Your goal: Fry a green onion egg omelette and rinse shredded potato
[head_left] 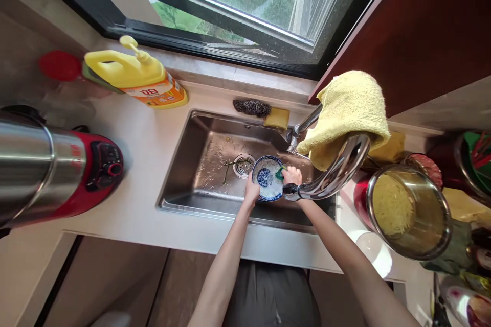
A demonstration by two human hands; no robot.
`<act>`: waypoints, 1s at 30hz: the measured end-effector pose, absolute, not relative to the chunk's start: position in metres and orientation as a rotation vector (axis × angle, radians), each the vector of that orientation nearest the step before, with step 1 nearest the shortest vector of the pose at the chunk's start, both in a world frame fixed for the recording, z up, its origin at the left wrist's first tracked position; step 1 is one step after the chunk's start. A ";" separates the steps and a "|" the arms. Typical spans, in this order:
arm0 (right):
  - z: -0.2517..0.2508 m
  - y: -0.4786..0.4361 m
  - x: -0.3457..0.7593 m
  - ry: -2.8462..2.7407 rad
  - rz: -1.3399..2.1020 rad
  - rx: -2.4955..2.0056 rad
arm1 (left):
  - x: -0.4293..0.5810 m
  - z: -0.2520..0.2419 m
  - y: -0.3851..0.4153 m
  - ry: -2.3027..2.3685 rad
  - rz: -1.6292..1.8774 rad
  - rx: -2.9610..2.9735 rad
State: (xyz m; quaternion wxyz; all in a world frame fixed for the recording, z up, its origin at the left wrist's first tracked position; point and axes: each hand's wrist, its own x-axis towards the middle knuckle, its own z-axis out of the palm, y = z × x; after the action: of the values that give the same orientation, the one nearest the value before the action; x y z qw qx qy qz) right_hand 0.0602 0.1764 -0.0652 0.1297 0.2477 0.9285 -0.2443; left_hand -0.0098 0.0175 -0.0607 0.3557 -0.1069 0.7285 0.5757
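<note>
A blue-and-white patterned bowl (264, 178) with whitish suds inside is held tilted over the steel sink (207, 163). My left hand (251, 190) grips the bowl's left rim, thumb along the edge. At its right side, my right hand (292, 176) is closed on a green scouring pad (280, 172) pressed against the bowl's inner wall. The faucet's spout end partly covers the right wrist. Left of the bowl lies the round drain (244, 166), with strands of green vegetable scraps (227, 169) beside it.
A chrome faucet (337, 173) draped with a yellow towel (351, 107) arches over the sink's right side. Behind the sink lie a steel-wool scourer (252, 108) and yellow sponge (276, 118). A yellow detergent jug (138, 76), red-based appliance (88, 163) and steel pot (408, 212) flank it.
</note>
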 end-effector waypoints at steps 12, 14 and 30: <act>-0.074 0.122 0.009 2.497 -1.498 0.865 | -0.002 -0.055 0.022 1.504 1.462 -0.402; -0.076 0.121 0.014 2.344 -1.591 0.698 | -0.005 -0.054 0.014 1.443 1.503 -0.372; -0.085 0.137 0.020 2.623 -1.128 1.145 | 0.009 -0.053 0.014 1.434 1.406 -0.383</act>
State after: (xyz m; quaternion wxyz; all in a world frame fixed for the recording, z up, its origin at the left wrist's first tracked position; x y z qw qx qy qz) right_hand 0.0202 0.1374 -0.0847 0.0327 0.3721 0.8521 -0.3667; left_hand 0.0091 0.0143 -0.0529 0.5215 -0.1597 0.5986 0.5867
